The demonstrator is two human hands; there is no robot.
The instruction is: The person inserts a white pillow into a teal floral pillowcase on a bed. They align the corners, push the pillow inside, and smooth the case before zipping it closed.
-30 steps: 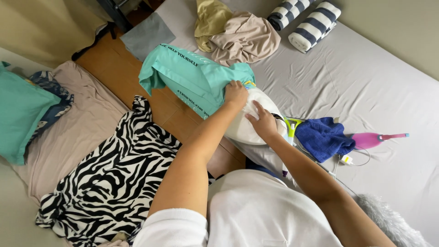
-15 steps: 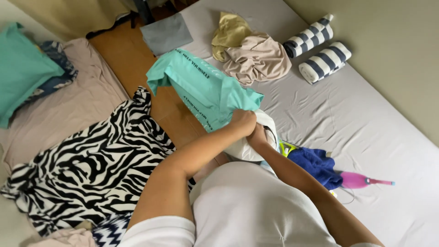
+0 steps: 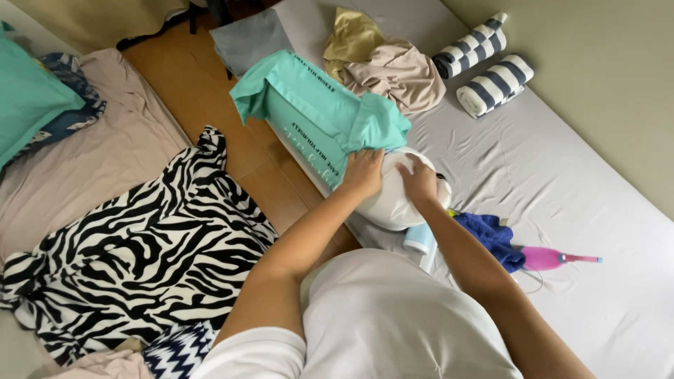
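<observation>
Fingers of the left hand (image 3: 364, 172) grasp the teal shirt (image 3: 316, 112); beside it, right hand (image 3: 419, 179) fingers press flat, unclenched, on the white garment (image 3: 393, 207).

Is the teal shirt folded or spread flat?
Partly folded: the teal shirt shows doubled layers and a turned-in sleeve; the left hand presses its lower edge.

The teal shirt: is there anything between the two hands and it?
Nothing visible stands between. The left hand already rests on the near edge of the teal shirt. The right hand lies beside it on a white rounded thing just below the shirt's edge, with no object between hand and shirt.
</observation>
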